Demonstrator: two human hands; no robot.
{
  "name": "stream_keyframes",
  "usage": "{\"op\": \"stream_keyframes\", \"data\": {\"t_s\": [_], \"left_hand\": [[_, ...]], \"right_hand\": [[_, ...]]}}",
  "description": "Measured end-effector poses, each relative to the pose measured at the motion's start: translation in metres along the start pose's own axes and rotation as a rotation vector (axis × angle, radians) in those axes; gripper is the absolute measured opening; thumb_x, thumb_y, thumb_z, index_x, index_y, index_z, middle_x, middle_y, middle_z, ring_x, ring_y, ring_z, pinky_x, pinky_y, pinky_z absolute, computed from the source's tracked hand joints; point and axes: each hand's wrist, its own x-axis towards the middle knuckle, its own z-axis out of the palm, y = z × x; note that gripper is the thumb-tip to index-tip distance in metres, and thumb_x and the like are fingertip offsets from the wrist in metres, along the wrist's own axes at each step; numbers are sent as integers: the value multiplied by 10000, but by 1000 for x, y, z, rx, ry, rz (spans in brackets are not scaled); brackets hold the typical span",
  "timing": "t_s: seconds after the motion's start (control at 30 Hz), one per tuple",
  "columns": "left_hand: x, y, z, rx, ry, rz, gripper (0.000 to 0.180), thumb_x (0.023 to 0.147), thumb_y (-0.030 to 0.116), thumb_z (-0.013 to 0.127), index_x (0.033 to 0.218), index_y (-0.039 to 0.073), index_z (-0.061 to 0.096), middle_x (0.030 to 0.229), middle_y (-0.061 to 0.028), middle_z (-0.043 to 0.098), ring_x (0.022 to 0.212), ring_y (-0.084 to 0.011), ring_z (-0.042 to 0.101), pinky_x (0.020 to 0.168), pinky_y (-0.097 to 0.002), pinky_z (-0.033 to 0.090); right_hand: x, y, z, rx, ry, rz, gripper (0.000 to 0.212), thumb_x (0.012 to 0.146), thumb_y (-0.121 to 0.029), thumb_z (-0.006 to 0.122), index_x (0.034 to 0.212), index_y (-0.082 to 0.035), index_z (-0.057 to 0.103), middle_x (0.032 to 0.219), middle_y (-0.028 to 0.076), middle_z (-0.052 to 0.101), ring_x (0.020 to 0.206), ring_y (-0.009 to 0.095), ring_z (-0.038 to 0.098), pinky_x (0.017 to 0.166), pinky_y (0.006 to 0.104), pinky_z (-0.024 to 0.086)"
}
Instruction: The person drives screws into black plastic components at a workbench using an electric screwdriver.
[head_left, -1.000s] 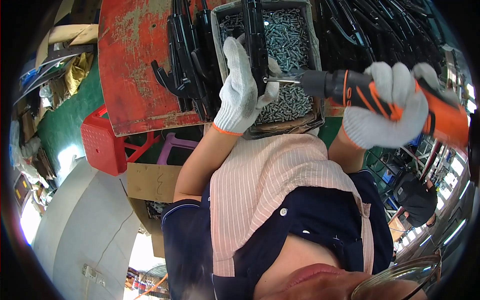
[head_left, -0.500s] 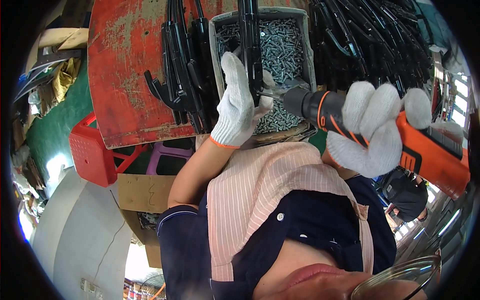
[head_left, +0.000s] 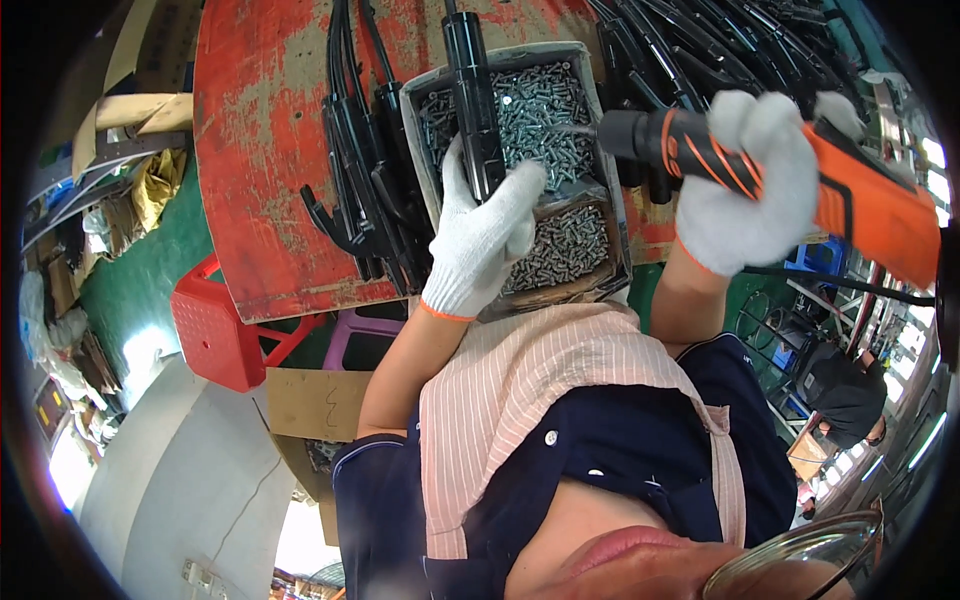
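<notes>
My left hand (head_left: 480, 235), in a white knit glove, is closed round the lower end of a glossy black tubular part (head_left: 470, 90), held upright over a grey box (head_left: 416, 150) of small silver screws (head_left: 545, 105). Smaller screws (head_left: 565, 245) fill the box's near compartment. My right hand (head_left: 755, 185), also gloved, grips an orange-and-black power screwdriver (head_left: 875, 205). Its bit points left over the screws, apart from the black part. What sits at the bit's tip is too blurred to make out.
Black parts with hooked levers (head_left: 370, 190) lie left of the box on the worn red table (head_left: 260, 130); a larger pile (head_left: 710, 50) lies to the right. A red stool (head_left: 215, 330) and an open cardboard box (head_left: 315, 405) stand at the left. Another person (head_left: 845, 390) is at far right.
The screwdriver's bit has come away from the black part, and my right hand has moved up with the tool. My left hand has turned and shifted the part slightly left.
</notes>
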Motion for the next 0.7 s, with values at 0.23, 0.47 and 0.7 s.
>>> {"op": "stream_keyframes", "data": {"t_s": [0.23,0.47,0.7], "left_hand": [[2,3,-12,1,-46,-67,745,831,32,700,1388,95,210,747,-34,562,457,-92,472,390,-242,360],[5,2,-13,5,-57,-83,947,797,38,729,1484,51,77,808,-37,593,502,-80,530,404,-219,422],[0,6,-4,39,0,-68,372,872,17,650,1161,103,433,678,-31,522,428,-97,430,378,-249,320]], "right_hand": [[-10,31,-23,107,173,25,516,992,-429,397,1173,24,565,798,155,586,674,273,563,665,425,473],[-5,35,-10,22,312,39,318,854,-32,585,1158,13,502,731,109,573,623,201,538,617,356,478],[-2,19,-15,-97,249,26,66,884,-27,533,933,-18,490,651,75,445,550,159,414,572,333,418]]}}
